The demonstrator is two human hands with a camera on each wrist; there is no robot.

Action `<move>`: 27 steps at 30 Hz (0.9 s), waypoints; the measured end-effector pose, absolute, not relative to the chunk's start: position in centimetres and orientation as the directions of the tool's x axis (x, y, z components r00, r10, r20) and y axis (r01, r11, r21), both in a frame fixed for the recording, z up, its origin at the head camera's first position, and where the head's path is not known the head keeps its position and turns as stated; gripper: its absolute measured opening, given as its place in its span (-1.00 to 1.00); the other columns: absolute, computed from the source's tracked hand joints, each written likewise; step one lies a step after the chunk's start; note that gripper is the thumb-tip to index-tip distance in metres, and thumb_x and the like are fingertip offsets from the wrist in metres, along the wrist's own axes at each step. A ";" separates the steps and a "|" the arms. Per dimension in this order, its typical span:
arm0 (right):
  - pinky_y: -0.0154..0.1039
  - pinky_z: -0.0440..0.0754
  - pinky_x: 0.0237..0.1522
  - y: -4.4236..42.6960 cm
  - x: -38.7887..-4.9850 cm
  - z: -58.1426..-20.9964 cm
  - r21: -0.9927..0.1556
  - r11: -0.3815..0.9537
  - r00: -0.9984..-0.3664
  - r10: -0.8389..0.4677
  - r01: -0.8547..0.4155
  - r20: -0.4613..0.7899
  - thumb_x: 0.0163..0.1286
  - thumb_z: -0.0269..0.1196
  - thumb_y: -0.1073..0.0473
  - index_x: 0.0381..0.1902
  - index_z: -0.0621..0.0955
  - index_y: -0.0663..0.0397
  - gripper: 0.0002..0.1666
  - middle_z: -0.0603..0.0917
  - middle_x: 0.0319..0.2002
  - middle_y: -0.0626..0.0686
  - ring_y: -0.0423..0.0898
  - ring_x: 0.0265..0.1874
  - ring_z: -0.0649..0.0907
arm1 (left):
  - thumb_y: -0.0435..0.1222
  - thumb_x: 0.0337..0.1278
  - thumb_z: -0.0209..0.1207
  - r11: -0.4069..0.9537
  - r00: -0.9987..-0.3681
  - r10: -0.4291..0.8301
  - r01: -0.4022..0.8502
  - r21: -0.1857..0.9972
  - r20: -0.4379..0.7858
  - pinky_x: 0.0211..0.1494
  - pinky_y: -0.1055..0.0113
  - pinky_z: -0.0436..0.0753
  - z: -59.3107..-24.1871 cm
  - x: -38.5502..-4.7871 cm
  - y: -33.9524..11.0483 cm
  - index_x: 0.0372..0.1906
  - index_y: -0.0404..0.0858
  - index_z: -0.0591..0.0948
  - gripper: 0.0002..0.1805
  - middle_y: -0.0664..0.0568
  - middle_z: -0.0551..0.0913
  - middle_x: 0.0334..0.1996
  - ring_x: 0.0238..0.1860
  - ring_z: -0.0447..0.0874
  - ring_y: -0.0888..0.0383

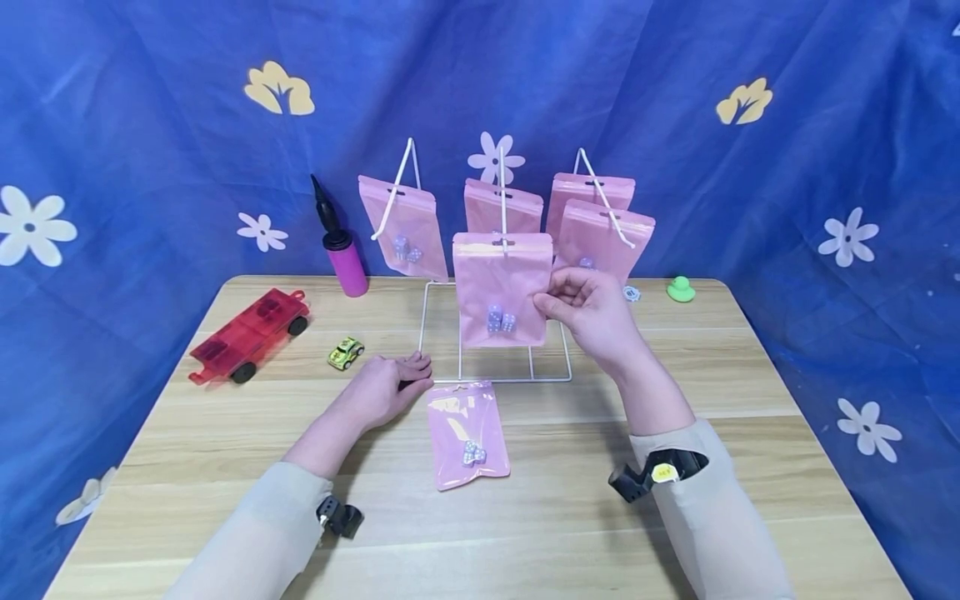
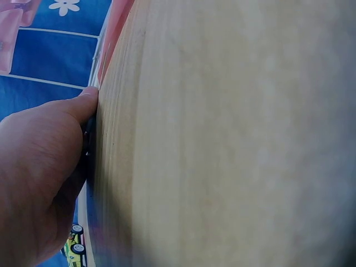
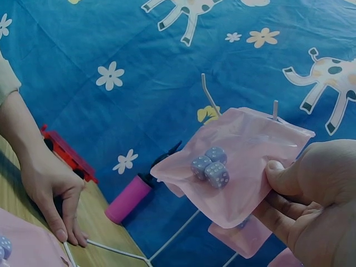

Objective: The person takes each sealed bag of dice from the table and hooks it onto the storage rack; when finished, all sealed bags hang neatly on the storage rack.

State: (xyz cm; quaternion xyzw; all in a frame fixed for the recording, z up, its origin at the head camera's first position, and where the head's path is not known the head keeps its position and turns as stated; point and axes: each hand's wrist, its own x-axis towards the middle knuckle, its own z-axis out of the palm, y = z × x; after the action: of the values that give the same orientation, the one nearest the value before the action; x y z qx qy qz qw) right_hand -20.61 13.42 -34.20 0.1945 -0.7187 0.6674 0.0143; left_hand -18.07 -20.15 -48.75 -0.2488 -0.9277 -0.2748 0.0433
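My right hand (image 1: pixel 592 321) pinches the lower right edge of a pink zip bag (image 1: pixel 502 275) between thumb and fingers. Purple dice (image 3: pixel 210 167) show through its front. The tip of the middle white hook (image 3: pixel 275 110) pokes out at the bag's top. At the front left corner of the white wire display rack (image 1: pixel 510 381), my left hand (image 1: pixel 386 387) presses on the base with thumb and fingertips. Just in front of the rack, another pink bag (image 1: pixel 467 425) with dice lies flat on the table.
More pink bags hang on the left hook (image 1: pixel 408 221), behind on the middle one, and on the right hook (image 1: pixel 607 229). Around the rack stand a red toy car (image 1: pixel 247 333), a small yellow car (image 1: pixel 346 353), a magenta hand pump (image 1: pixel 347 267) and a green duck (image 1: pixel 681 289).
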 end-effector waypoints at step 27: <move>-0.27 0.81 -0.18 12.4 -23.0 -34.7 -0.959 0.011 -0.944 -0.180 -0.284 0.278 0.40 0.35 0.54 -0.16 0.68 0.52 -0.91 0.79 -0.26 0.18 -0.14 -0.30 0.78 | -0.23 0.40 0.39 0.728 -0.871 0.446 0.486 0.483 0.204 0.41 -0.03 0.55 -48.7 -18.1 -20.3 0.15 -0.35 0.75 -0.65 -0.14 0.70 0.18 0.30 0.63 -0.08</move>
State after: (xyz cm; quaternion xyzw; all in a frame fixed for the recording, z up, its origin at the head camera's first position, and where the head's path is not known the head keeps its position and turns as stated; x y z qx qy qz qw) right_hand -23.04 12.40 -34.67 0.1634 -0.7098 0.6841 0.0381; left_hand -18.08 -20.27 -48.72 -0.2509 -0.9288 -0.2701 0.0369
